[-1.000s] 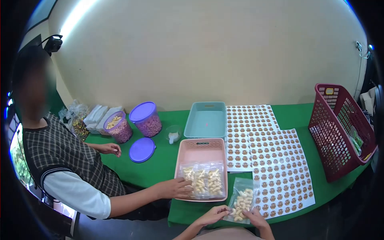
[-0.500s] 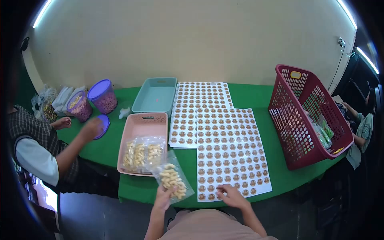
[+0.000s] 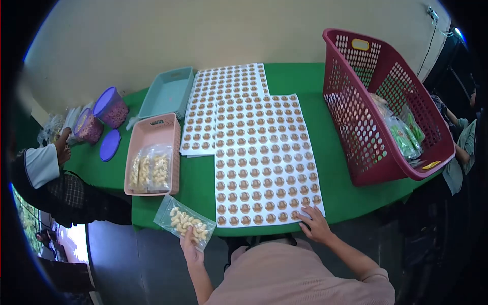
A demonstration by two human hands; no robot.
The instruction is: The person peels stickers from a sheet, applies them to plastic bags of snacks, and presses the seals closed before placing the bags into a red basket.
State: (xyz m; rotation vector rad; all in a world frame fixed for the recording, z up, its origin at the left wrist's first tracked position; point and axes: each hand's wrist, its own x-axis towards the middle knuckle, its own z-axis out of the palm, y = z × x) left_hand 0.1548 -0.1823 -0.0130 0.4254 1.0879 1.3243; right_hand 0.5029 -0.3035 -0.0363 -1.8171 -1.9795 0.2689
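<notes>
My left hand (image 3: 191,248) grips a clear bag of pale curved snacks (image 3: 185,223) by its lower part, just off the table's front edge. My right hand (image 3: 316,226) rests at the lower right corner of the front sheet of round brown stickers (image 3: 264,168), its fingers on the paper; whether they pinch a sticker is too small to tell. More sticker sheets (image 3: 201,114) lie behind and to the left. Several filled bags (image 3: 152,168) lie in the pink tray (image 3: 175,152), left of the sheets.
An empty teal tray (image 3: 168,94) stands behind the pink one. Purple-lidded tubs (image 3: 111,108) and a loose lid (image 3: 110,145) are at the left, near a co-worker's arm (image 3: 61,147). A large maroon basket (image 3: 356,122) holding bags stands at the right, with another person (image 3: 460,152) beyond.
The view has turned and shifted. My right hand has moved right along the sheet's front edge. The bag in my left hand has tilted the other way. The co-worker's arm has drawn back from the lid.
</notes>
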